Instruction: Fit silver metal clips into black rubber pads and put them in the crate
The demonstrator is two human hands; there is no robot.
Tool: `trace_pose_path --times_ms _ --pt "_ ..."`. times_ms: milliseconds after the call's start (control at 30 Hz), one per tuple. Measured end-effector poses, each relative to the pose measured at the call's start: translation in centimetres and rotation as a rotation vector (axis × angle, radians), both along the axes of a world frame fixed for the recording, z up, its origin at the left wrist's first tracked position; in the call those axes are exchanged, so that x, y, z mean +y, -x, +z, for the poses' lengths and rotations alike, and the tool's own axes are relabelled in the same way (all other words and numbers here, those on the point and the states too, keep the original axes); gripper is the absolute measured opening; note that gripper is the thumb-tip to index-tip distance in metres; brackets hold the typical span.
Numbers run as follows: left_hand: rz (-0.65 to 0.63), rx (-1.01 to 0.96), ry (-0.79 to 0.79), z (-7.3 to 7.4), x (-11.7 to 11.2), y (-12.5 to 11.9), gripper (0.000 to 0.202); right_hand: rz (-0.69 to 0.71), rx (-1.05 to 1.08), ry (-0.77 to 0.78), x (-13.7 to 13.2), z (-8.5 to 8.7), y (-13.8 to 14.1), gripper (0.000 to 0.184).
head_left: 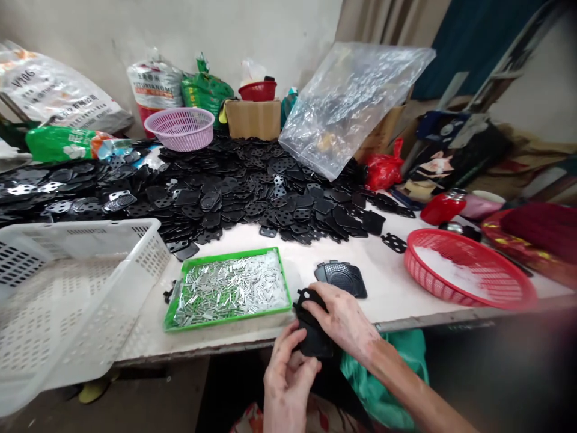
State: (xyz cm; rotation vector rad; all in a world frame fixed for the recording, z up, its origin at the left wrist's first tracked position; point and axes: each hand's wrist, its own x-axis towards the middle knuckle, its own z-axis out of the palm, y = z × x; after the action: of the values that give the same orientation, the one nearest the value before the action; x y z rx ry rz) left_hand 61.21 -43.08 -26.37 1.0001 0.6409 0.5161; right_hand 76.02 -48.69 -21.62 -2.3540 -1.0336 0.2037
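Observation:
My right hand (pixel 345 316) is closed on a black plastic plate (pixel 315 343), thumb on top, at the table's front edge. A tab with holes shows at the plate's upper end. From below, my left hand (pixel 288 373) curls its fingers and thumb around the plate's lower left edge. Whether one or two pieces are in my hands I cannot tell. Just beyond them lies another black plate (pixel 341 278) with a ridged oval pattern. Left of my hands, a green tray (pixel 228 322) contains many small shiny metal pieces (pixel 225 288).
A large heap of black plates (pixel 270 198) covers the table's back. On the left stands a white plastic basket (pixel 90 313). A red basket (pixel 469 294) with white material sits on the right. Behind the heap are a purple basket (pixel 183 129) and a clear plastic bag (pixel 347 108).

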Motion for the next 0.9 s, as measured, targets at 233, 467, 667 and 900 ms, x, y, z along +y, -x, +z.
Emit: trace_pose_path --times_ms 233,467,667,900 --pt "-0.098 0.096 0.27 2.0 -0.3 0.9 0.043 -0.19 0.76 -0.545 -2.4 1.2 1.3 0.027" --pt "-0.11 -0.146 0.359 6.0 2.8 0.5 0.063 -0.115 1.202 -0.933 -0.5 2.4 3.7 0.027" --pt "-0.111 -0.009 0.058 6.5 4.3 0.6 0.063 0.003 1.048 -0.78 1.3 1.7 4.8 0.031" --pt "-0.089 -0.202 0.305 5.9 5.7 0.2 0.036 0.082 0.63 -0.659 2.7 2.8 4.2 0.012"
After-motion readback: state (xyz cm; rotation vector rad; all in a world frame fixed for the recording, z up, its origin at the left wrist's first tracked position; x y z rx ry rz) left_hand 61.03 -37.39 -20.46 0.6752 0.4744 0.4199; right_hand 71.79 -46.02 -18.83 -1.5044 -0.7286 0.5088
